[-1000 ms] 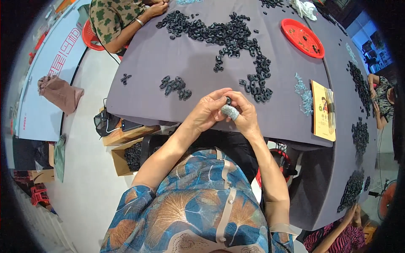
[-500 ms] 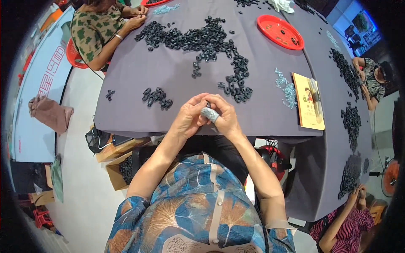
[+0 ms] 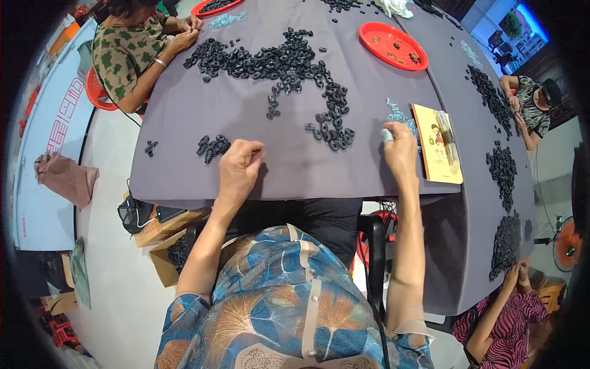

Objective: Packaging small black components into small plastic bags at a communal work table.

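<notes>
My left hand [image 3: 239,171] is closed above the table's near edge, its fingertips curled together; whatever they hold is hidden. Beside it lies a small pile of black plastic parts [image 3: 212,147], short oval pieces with holes. My right hand [image 3: 402,154] reaches over a scatter of small silvery pieces [image 3: 396,109], too small to name surely. Its fingers are bent together and cover part of that scatter, so what is in them does not show. A pale grey wrap [image 3: 387,135] covers one of its digits. A larger heap of black parts [image 3: 270,61] spreads across the table.
A yellow booklet [image 3: 433,144] with a pen on it lies right of my right hand. Beyond stands a red tray [image 3: 393,46] with a few parts. Co-workers sit at the far left [image 3: 129,58], right [image 3: 534,101] and lower right [image 3: 504,320]. A grey cloth [image 3: 246,117] covers the table.
My hands were together in the middle, around a small dark piece. They have parted: the left moved left, the right moved right to the silvery pieces. The view has shifted slightly.
</notes>
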`<action>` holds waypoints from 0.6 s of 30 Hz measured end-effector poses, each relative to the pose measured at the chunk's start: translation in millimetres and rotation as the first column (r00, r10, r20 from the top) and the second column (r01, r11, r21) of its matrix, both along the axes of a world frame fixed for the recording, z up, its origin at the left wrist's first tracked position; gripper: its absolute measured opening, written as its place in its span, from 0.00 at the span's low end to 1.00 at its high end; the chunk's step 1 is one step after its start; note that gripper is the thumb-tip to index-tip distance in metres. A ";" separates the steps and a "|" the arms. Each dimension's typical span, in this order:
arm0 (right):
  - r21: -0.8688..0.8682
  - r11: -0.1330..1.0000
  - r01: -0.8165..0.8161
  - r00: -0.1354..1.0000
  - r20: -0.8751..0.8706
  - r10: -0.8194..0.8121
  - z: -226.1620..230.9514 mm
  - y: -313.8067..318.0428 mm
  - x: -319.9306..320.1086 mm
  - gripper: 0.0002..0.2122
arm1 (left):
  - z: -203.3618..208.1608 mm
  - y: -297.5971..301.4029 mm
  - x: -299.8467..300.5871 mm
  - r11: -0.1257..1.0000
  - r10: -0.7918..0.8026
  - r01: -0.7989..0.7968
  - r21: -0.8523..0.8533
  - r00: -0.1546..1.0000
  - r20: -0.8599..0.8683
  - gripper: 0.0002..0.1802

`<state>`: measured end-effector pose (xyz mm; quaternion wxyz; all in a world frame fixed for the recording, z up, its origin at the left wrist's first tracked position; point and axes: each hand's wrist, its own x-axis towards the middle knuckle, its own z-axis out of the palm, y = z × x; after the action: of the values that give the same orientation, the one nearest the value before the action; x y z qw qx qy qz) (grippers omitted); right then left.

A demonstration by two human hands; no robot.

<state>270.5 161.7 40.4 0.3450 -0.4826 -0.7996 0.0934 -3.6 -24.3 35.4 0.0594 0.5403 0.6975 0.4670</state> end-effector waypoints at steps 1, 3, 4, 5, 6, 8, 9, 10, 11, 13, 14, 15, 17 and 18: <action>0.049 0.998 0.043 0.996 0.073 -0.047 -5.6 9.5 10.5 0.07 | 1.8 -2.4 -1.7 0.999 0.018 -0.019 -0.046 1.000 -0.021 0.07; 0.061 0.996 0.058 0.994 0.087 -0.063 -6.8 19.0 22.6 0.09 | -6.1 -5.6 -6.8 0.999 0.030 -0.034 -0.035 0.995 -0.091 0.07; 0.079 0.996 0.046 0.992 0.115 -0.055 -8.2 24.7 25.1 0.10 | -10.5 -6.9 -7.9 0.998 0.046 -0.051 -0.026 0.985 -0.164 0.08; 0.096 0.995 0.034 0.989 0.141 -0.048 -10.2 29.6 26.1 0.11 | -14.0 -7.0 -7.0 0.998 0.046 -0.051 -0.027 0.985 -0.164 0.08; 0.116 0.993 0.025 0.983 0.176 -0.046 -12.9 33.6 26.7 0.13 | -16.8 -6.7 -5.3 0.999 0.049 -0.044 0.027 0.973 -0.227 0.07; 0.147 0.989 -0.009 0.980 0.198 -0.021 -16.2 41.9 26.0 0.12 | -17.8 -6.6 -3.2 0.996 0.059 -0.038 0.078 0.956 -0.289 0.07; 0.177 0.983 -0.041 0.975 0.221 0.001 -18.1 44.6 26.2 0.12 | -16.8 -6.6 -2.6 0.998 0.055 -0.048 0.033 0.965 -0.256 0.08; 0.176 0.983 -0.045 0.975 0.220 0.005 -18.3 45.2 24.8 0.12 | -16.1 -7.0 -2.7 0.998 0.054 -0.059 -0.013 0.974 -0.222 0.08; 0.190 0.981 -0.040 0.967 0.256 -0.010 -18.2 45.5 23.7 0.12 | -16.6 -6.9 -2.8 0.998 0.057 -0.061 -0.013 0.973 -0.222 0.08; 0.203 0.979 -0.037 0.957 0.290 -0.024 -17.9 46.9 22.3 0.11 | -17.9 -6.3 -2.8 0.999 0.052 -0.052 0.008 0.962 -0.267 0.07; 0.178 0.983 -0.037 0.955 0.296 -0.018 -17.5 48.5 22.6 0.10 | -17.6 -6.5 -2.6 0.999 0.053 -0.053 0.008 0.962 -0.268 0.07; 0.153 0.988 -0.036 0.953 0.302 -0.012 -17.2 49.7 23.0 0.10 | -16.9 -6.7 -2.4 0.998 0.055 -0.057 0.002 0.961 -0.270 0.07; 0.102 0.994 -0.035 0.955 0.297 0.003 -16.2 51.7 24.4 0.09 | -16.7 -6.4 -2.2 0.998 0.057 -0.060 -0.003 0.961 -0.272 0.07; 0.050 0.998 -0.034 0.956 0.292 0.018 -16.0 52.3 25.1 0.09 | -17.4 -6.4 -1.9 0.998 0.054 -0.058 -0.007 0.965 -0.256 0.07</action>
<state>295.6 214.0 24.4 0.2354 -0.4711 -0.8501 0.0040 -5.5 -30.7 18.0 -0.0406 0.5756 0.7178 0.3897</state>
